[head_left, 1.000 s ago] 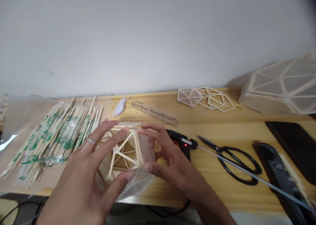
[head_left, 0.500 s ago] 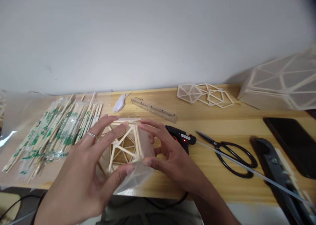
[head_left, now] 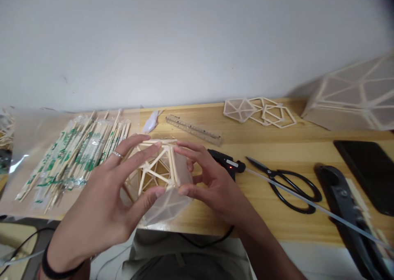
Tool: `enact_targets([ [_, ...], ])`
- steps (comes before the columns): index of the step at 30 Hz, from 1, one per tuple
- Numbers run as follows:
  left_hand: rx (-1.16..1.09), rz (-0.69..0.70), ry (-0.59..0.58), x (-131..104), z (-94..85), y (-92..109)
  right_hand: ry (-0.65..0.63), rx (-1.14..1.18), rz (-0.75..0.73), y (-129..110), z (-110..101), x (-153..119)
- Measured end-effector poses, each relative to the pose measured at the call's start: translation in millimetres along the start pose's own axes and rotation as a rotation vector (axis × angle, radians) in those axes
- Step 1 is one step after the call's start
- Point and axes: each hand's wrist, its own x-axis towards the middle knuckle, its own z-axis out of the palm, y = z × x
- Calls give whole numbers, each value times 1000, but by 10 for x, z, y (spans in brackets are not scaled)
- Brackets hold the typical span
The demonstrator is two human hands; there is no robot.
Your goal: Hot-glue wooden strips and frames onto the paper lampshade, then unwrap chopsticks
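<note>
- Frame (head_left: 145, 169) of pale sticks, partly covered with translucent sheet, is held between both hands at the near edge of the surface (head_left: 261, 222); its open side, where sticks are joined at a hub, is turned upward.
- Whether the frame's underside is borne by the surface cannot be told.
- By the left hand (head_left: 104, 196), the frame is gripped across that open side: two fingertips are placed at the far rim, the thumb at the near rim. A ring (head_left: 117, 154) is worn on this hand.
- By the right hand (head_left: 212, 177), the frame's right edge is gripped, fingers at its far corner and thumb at its near corner.
- Chopsticks (head_left: 78, 149), many in clear wrappers printed in green, are heaped left of the frame.
- A clear ruler (head_left: 193, 130) is laid just beyond the frame.
- Right of the frame, a glue gun (head_left: 229, 164) is partly hidden by the right hand; its red light is lit.
- Scissors (head_left: 271, 174) are laid farther right of the frame, and past them a black tool (head_left: 335, 190) and a phone (head_left: 366, 175).
- Flat pieces (head_left: 238, 109) are spread beyond the frame and to its right, one of them covered with sheet.
- A larger shell (head_left: 353, 91), similarly built, is placed farthest right of the frame, cut off by the view.
</note>
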Motion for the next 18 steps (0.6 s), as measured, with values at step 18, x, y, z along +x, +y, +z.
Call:
enact_targets([
  [18, 54, 5, 1, 0, 24, 14, -9, 35, -7, 22, -6, 41],
])
